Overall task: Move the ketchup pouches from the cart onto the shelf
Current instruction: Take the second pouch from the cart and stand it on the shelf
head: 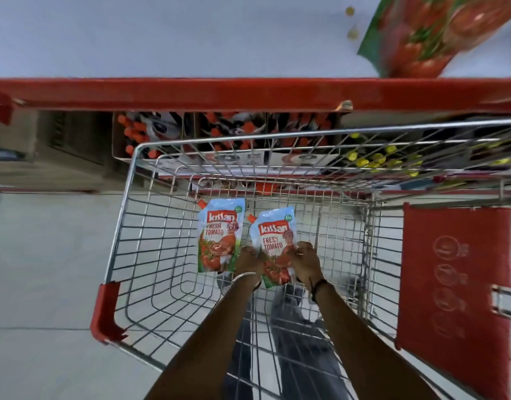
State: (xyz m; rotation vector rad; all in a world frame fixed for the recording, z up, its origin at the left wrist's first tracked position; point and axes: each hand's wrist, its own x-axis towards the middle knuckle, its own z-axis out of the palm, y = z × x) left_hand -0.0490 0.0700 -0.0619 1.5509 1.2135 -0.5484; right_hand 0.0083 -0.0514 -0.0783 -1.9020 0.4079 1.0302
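- Progress: one ketchup pouch point(439, 33) already lies at the shelf's point(190, 39) far right edge; two remain on the cart's point(150, 255) wire floor.
- Left hand point(248, 259) rests between the left pouch point(221, 235) and the right pouch point(274, 246), fingers curled, seemingly pinching the right pouch's left edge.
- Right hand point(306, 259) has fingers closed on the right pouch's other edge.

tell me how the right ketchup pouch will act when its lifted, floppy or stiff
Probably floppy: the right ketchup pouch is a soft printed bag, slightly crumpled. The glossy film may be slippery, so both the left hand and right hand gripping its sides makes sense. It won't roll.
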